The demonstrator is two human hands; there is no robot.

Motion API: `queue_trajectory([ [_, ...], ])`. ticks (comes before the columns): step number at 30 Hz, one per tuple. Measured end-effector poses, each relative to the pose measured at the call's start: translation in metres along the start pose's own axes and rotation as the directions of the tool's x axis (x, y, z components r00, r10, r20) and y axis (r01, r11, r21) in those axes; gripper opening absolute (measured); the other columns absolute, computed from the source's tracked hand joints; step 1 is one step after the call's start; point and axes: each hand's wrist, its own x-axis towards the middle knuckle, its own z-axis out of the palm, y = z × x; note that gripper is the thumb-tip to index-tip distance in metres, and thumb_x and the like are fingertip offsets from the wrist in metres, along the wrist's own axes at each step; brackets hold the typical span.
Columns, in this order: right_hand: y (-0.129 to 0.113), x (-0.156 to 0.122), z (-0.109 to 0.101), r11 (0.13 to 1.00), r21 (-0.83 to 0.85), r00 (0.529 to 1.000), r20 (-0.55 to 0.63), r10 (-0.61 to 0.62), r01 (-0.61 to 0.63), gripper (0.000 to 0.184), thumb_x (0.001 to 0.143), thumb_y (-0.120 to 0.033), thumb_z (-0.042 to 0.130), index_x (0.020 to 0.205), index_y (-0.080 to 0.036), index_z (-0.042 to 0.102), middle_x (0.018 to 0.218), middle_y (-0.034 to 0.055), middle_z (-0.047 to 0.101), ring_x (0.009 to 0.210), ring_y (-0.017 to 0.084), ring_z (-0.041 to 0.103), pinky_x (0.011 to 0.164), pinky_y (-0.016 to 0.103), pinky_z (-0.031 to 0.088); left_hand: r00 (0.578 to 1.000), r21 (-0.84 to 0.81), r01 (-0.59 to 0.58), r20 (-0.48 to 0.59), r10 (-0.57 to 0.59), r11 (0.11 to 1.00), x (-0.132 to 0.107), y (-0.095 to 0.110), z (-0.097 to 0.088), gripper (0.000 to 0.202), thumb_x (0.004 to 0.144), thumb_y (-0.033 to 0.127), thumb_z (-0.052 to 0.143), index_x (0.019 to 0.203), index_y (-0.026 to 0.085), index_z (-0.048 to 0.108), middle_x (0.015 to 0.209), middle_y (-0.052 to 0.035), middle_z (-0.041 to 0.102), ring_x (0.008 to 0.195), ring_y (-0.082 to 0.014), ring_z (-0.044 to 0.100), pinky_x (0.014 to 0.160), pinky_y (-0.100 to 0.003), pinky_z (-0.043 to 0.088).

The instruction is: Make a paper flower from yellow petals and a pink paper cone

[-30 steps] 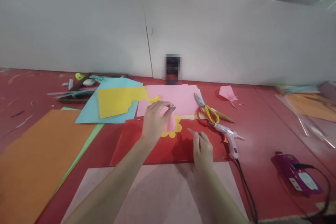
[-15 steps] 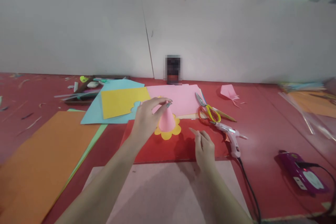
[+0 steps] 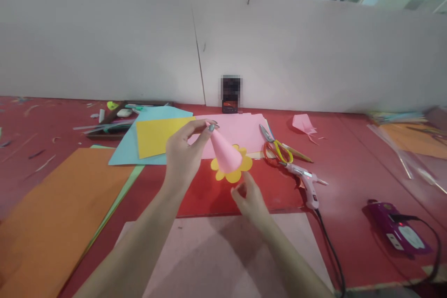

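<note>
A pink paper cone (image 3: 225,151) leans to the left, its tip pinched between the thumb and fingers of my left hand (image 3: 183,149). Around the cone's wide lower end shows a yellow flower-shaped paper piece (image 3: 233,177) with rounded petals. Whether the cone is fixed to it, I cannot tell. My right hand (image 3: 249,198) is just below the flower, index finger stretched up to a lower right petal, thumb apart and the other fingers curled. Nothing shows in it. Beneath them is a red board or sheet (image 3: 206,198).
Scissors (image 3: 279,146) and a pink glue gun (image 3: 307,181) with a black cord lie right of the red sheet. Farther right is a purple power strip (image 3: 398,228). Orange paper (image 3: 52,209) lies left; yellow paper (image 3: 153,139) and pink sheets (image 3: 244,128) lie behind.
The cone has gone from upright to leaning, its tip carried left by my left hand. My right hand has moved left to the flower's lower edge, and the flower appears shifted slightly right.
</note>
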Motion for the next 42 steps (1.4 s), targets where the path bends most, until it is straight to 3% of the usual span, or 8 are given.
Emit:
queue_trajectory([
  [4, -0.015, 0.004, 0.016, 0.938, 0.301, 0.948, 0.310, 0.076, -0.173, 0.022, 0.081, -0.037, 0.047, 0.076, -0.017, 0.055, 0.055, -0.0042, 0.048, 0.049, 0.009, 0.046, 0.050, 0.022, 0.037, 1.000, -0.046, 0.020, -0.014, -0.021, 0.999, -0.001, -0.003, 0.001, 0.018, 0.079, 0.035, 0.054, 0.084, 0.022, 0.065, 0.089, -0.0006, 0.068, 0.086, -0.0150, 0.062, 0.082, -0.028, 0.049],
  [9, -0.009, 0.008, 0.011, 0.886, 0.391, 0.937, 0.328, 0.121, -0.251, 0.040, 0.082, -0.052, 0.043, 0.063, -0.017, 0.052, 0.044, -0.0096, 0.026, 0.038, 0.006, 0.027, 0.042, 0.020, 0.029, 0.991, -0.041, 0.028, -0.132, -0.033, 0.999, 0.004, -0.012, -0.012, 0.021, 0.079, 0.037, 0.053, 0.088, 0.022, 0.064, 0.091, -0.0019, 0.068, 0.087, -0.0156, 0.063, 0.083, -0.029, 0.048],
  [15, 0.015, 0.016, -0.023, 0.815, 0.547, 0.954, -0.096, 0.284, -0.188, 0.040, 0.074, -0.055, 0.053, 0.059, -0.019, 0.045, 0.044, -0.0105, 0.026, 0.038, 0.006, 0.025, 0.041, 0.020, 0.029, 0.976, -0.044, 0.009, -0.216, -0.018, 0.999, 0.011, -0.024, -0.025, 0.019, 0.079, 0.037, 0.053, 0.087, 0.023, 0.063, 0.090, -0.0009, 0.068, 0.089, -0.0154, 0.063, 0.083, -0.029, 0.049],
  [24, 0.027, 0.018, -0.090, 0.826, 0.532, 0.740, -0.630, 0.236, 0.189, 0.036, 0.073, -0.048, 0.056, 0.055, -0.019, 0.043, 0.054, -0.0056, 0.039, 0.048, 0.008, 0.039, 0.051, 0.023, 0.037, 0.993, 0.099, -0.004, -0.121, 0.016, 0.995, 0.000, -0.021, -0.020, 0.015, 0.079, 0.033, 0.054, 0.083, 0.025, 0.066, 0.089, 0.0017, 0.068, 0.088, -0.0152, 0.062, 0.083, -0.029, 0.047],
  [29, 0.026, 0.011, -0.095, 0.951, 0.309, 0.638, -0.735, 0.231, 0.011, 0.031, 0.077, -0.044, 0.054, 0.074, -0.015, 0.064, 0.066, 0.0031, 0.059, 0.061, 0.013, 0.052, 0.059, 0.027, 0.041, 0.993, 0.090, -0.002, 0.115, -0.008, 0.996, -0.012, -0.029, -0.003, 0.016, 0.080, 0.031, 0.053, 0.085, 0.025, 0.066, 0.092, 0.0008, 0.069, 0.089, -0.0162, 0.062, 0.082, -0.029, 0.048],
  [35, 0.034, 0.010, -0.081, 0.995, 0.003, 0.743, -0.665, 0.077, -0.101, 0.026, 0.067, -0.041, 0.065, 0.071, -0.015, 0.068, 0.070, 0.0050, 0.066, 0.074, 0.020, 0.059, 0.077, 0.033, 0.043, 0.969, 0.059, 0.008, 0.246, -0.022, 0.998, -0.025, -0.038, 0.009, 0.020, 0.080, 0.033, 0.053, 0.096, 0.025, 0.062, 0.101, -0.0016, 0.066, 0.091, -0.0166, 0.061, 0.082, -0.032, 0.048],
  [40, 0.030, 0.006, -0.072, 0.981, -0.163, 0.848, -0.530, 0.003, -0.105, 0.031, 0.072, -0.046, 0.059, 0.067, -0.017, 0.066, 0.068, 0.0038, 0.066, 0.068, 0.019, 0.060, 0.070, 0.030, 0.044, 0.998, 0.052, -0.050, -0.032, 0.052, 0.997, -0.040, -0.051, 0.002, 0.022, 0.084, 0.031, 0.048, 0.102, 0.021, 0.054, 0.099, -0.0043, 0.062, 0.090, -0.0144, 0.059, 0.080, -0.029, 0.048],
  [42, 0.026, 0.003, -0.067, 0.979, -0.178, 0.880, -0.474, 0.008, -0.105, 0.037, 0.080, -0.047, 0.049, 0.066, -0.017, 0.066, 0.066, 0.0043, 0.066, 0.067, 0.018, 0.060, 0.069, 0.030, 0.044, 0.992, 0.179, -0.119, 0.050, 0.112, 0.977, -0.050, -0.063, -0.002, 0.013, 0.084, 0.028, 0.050, 0.090, 0.020, 0.056, 0.087, -0.0024, 0.063, 0.082, -0.0132, 0.060, 0.076, -0.026, 0.048],
])
